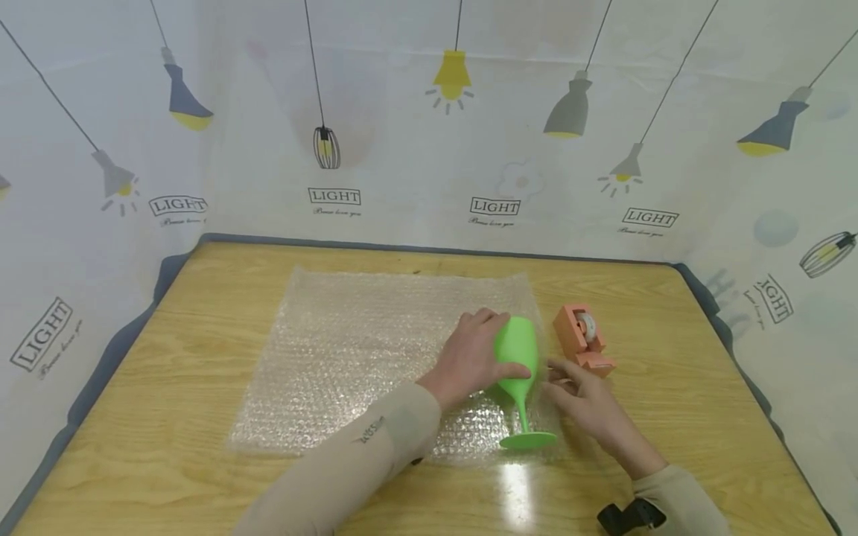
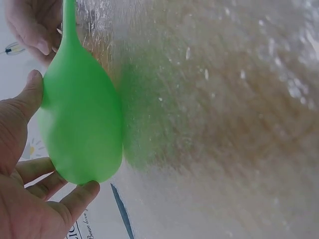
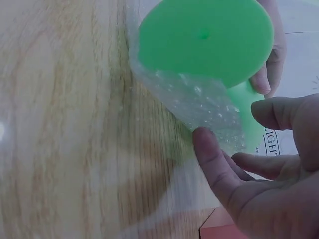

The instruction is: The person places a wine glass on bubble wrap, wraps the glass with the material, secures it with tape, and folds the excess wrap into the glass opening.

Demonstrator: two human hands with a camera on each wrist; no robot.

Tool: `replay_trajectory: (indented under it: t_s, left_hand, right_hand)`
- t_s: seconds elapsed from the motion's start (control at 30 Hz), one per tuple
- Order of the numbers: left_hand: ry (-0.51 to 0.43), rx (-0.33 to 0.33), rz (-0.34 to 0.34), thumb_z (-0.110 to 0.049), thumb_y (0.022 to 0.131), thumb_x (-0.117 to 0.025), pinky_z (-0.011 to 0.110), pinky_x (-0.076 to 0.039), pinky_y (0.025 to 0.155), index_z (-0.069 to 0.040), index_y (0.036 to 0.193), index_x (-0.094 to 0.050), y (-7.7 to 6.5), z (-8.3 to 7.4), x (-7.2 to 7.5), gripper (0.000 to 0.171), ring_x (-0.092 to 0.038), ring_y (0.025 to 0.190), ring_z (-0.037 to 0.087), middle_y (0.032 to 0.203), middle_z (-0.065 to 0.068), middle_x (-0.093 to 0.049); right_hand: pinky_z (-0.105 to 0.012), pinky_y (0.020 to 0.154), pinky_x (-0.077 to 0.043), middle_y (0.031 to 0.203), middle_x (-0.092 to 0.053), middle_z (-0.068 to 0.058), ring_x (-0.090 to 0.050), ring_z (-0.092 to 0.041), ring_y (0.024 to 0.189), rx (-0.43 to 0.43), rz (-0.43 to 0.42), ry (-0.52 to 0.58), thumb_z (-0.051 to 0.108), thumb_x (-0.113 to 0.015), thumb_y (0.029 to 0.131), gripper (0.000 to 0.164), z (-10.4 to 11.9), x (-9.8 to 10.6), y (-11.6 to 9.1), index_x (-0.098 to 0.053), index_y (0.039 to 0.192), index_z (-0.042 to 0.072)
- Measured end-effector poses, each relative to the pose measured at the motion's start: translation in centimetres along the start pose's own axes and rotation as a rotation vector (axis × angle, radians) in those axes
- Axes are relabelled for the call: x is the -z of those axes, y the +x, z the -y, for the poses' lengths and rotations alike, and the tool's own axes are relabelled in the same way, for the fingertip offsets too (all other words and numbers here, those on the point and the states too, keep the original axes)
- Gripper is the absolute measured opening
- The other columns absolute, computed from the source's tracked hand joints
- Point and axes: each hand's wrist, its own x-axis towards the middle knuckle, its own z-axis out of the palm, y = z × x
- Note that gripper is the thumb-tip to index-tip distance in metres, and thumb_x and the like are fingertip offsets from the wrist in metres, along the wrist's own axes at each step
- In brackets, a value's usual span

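Note:
A bright green plastic goblet (image 1: 518, 350) lies on its side near the right edge of a clear bubble wrap sheet (image 1: 348, 335), its round foot toward me. My left hand (image 1: 472, 353) grips the bowl, with the thumb on one side and the fingertips around the rim end in the left wrist view. At the sheet's right edge is my right hand (image 1: 583, 394). In the right wrist view its index fingertip touches the raised edge of the bubble wrap (image 3: 199, 97) from outside, while the thumb stands apart. The goblet's foot (image 3: 209, 40) shows above that lifted flap.
An orange tape dispenser (image 1: 579, 335) with a roll of tape stands just beyond my right hand. The wooden table (image 1: 181, 335) runs back to a pale wall covering (image 1: 415, 149) printed with lamps. A black strap (image 1: 630, 516) is on the right wrist.

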Motion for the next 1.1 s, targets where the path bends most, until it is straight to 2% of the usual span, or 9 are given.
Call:
replay_trajectory:
  t_s: [0.17, 0.3, 0.43, 0.57, 0.73, 0.97, 1.03, 1.1]
  left_hand:
    - [0.005, 0.003, 0.003, -0.059, 0.077, -0.084, 0.026, -0.053, 0.082, -0.013, 0.152, -0.05, -0.04, -0.04, 0.0, 0.095, -0.054, 0.111, 0.019, 0.139, 0.003, -0.059]
    - [0.002, 0.008, 0.007, -0.059, 0.077, -0.085, 0.027, -0.054, 0.084, -0.013, 0.153, -0.05, -0.08, -0.04, 0.0, 0.095, -0.054, 0.112, 0.019, 0.14, 0.003, -0.059]
    - [0.002, 0.01, 0.011, -0.059, 0.077, -0.084, 0.03, -0.054, 0.089, -0.013, 0.153, -0.049, -0.13, 0.05, 0.05, 0.096, -0.054, 0.116, 0.02, 0.143, 0.004, -0.057]
    - [-0.005, 0.012, 0.018, -0.058, 0.078, -0.085, 0.034, -0.055, 0.095, -0.012, 0.154, -0.047, -0.28, 0.2, 0.18, 0.097, -0.055, 0.121, 0.022, 0.146, 0.005, -0.055]
    - [-0.012, 0.025, 0.024, -0.057, 0.078, -0.085, 0.036, -0.055, 0.098, -0.011, 0.155, -0.045, -0.46, 0.48, 0.36, 0.098, -0.056, 0.123, 0.022, 0.147, 0.006, -0.055]
    - [-0.049, 0.037, 0.032, -0.055, 0.078, -0.086, 0.035, -0.056, 0.095, -0.011, 0.155, -0.045, -0.61, 0.86, 0.6, 0.098, -0.058, 0.117, 0.02, 0.142, 0.005, -0.057]
    - [-0.068, 0.039, 0.034, -0.053, 0.078, -0.086, 0.035, -0.056, 0.095, -0.01, 0.155, -0.046, -0.74, 0.89, 0.74, 0.097, -0.059, 0.116, 0.02, 0.141, 0.005, -0.058]
    - [-0.091, 0.046, 0.038, -0.052, 0.078, -0.087, 0.036, -0.056, 0.096, -0.01, 0.155, -0.045, -0.92, 0.93, 0.88, 0.097, -0.059, 0.116, 0.02, 0.142, 0.005, -0.057]
  right_hand:
    - [-0.047, 0.092, -0.059, 0.146, -0.051, -0.032, -0.064, -0.044, 0.12, 0.05, -0.007, 0.039, 0.023, -0.061, 0.105, 0.056, -0.11, -0.14, 0.15, -0.044, 0.151, -0.006]
    - [-0.05, 0.093, -0.059, 0.147, -0.052, -0.031, -0.063, -0.045, 0.121, 0.08, -0.032, 0.029, 0.023, -0.059, 0.106, 0.053, -0.2, -0.32, 0.15, -0.047, 0.149, -0.005]
    - [-0.041, 0.089, -0.059, 0.146, -0.054, -0.028, -0.066, -0.04, 0.117, 0.103, -0.047, 0.028, 0.022, -0.054, 0.109, 0.047, -0.18, -0.33, 0.17, -0.05, 0.149, -0.002]
    - [-0.031, 0.079, -0.061, 0.144, -0.056, -0.03, -0.071, -0.032, 0.104, 0.143, -0.042, 0.045, 0.01, -0.051, 0.108, 0.042, -0.07, -0.19, 0.26, -0.051, 0.147, -0.004]
    - [-0.027, 0.071, -0.06, 0.137, -0.06, -0.032, -0.074, -0.022, 0.088, 0.177, -0.038, 0.009, 0.002, -0.059, 0.103, 0.044, 0.25, -0.11, 0.42, -0.051, 0.145, -0.007]
    - [-0.027, 0.071, -0.06, 0.111, -0.074, -0.026, -0.076, -0.023, 0.088, 0.135, -0.015, 0.032, 0.007, -0.066, 0.1, 0.047, 0.61, -0.21, 0.86, -0.052, 0.143, -0.006]
    - [-0.027, 0.071, -0.061, 0.108, -0.075, -0.025, -0.076, -0.025, 0.089, 0.132, -0.008, 0.047, 0.007, -0.067, 0.1, 0.047, 0.63, -0.23, 0.94, -0.051, 0.143, -0.006]
    - [-0.028, 0.071, -0.061, 0.113, -0.073, -0.025, -0.076, -0.026, 0.091, 0.139, -0.008, 0.06, 0.009, -0.069, 0.099, 0.048, 0.64, -0.29, 0.99, -0.051, 0.142, -0.005]
